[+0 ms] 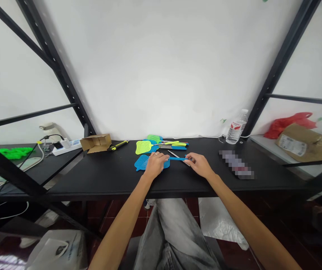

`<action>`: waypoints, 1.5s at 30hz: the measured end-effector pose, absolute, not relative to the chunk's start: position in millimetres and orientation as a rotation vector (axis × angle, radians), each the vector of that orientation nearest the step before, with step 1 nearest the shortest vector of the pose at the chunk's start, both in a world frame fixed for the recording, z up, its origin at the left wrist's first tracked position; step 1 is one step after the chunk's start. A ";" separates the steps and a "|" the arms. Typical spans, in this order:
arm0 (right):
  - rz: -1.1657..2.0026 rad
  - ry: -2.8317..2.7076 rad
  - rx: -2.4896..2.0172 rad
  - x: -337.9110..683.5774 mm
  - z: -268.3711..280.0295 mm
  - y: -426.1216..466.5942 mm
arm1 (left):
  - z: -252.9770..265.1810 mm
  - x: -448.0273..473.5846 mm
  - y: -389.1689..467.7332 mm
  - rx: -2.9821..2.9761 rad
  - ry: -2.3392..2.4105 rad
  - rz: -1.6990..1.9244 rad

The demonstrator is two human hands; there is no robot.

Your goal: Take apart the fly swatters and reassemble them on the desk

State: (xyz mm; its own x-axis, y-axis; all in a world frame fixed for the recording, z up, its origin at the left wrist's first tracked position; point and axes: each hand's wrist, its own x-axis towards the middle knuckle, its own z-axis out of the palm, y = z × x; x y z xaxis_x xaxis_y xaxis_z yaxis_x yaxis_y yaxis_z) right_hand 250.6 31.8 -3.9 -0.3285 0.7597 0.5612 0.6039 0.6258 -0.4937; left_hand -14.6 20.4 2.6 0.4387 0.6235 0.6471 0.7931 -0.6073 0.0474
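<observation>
A blue fly swatter (142,162) lies at the middle of the black table, its perforated head to the left and its handle pointing right. My left hand (156,163) is closed over the right part of the head, where it meets the handle, hiding some of it. Pinched in the fingers of my right hand (197,164) is the far end of the blue handle. A thin silver rod (173,153) slants behind the handle and passes close to my right hand. Farther back are a yellow fly swatter (143,147) and a green one (153,137), overlapping other blue ones.
Several handles (177,146) lie bunched behind my hands. On the left are an open cardboard box (96,143) and a yellow-black cutter-like tool (119,145). A water bottle (236,128) stands at the back right, with a blurred object (236,165) before it. Black posts (279,67) frame the table.
</observation>
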 end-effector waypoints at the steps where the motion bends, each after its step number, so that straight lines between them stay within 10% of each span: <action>1: 0.249 -2.053 -1.066 250.7 -3.8 31.5 | 2.4 -14.7 20.6 -2.432 -1.224 -0.925; 45: 0.093 -2.166 -1.007 244.6 -2.5 23.8 | -3.2 -11.0 21.7 -2.470 -1.121 -0.964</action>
State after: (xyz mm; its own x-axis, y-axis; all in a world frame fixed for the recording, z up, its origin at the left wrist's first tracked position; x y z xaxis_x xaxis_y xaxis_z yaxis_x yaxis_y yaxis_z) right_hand 244.6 23.8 -2.5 -0.4237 0.6871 0.5902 0.6339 0.6904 -0.3486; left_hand -11.0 21.7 -3.2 0.4814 0.5700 0.6659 0.7441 -0.6673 0.0332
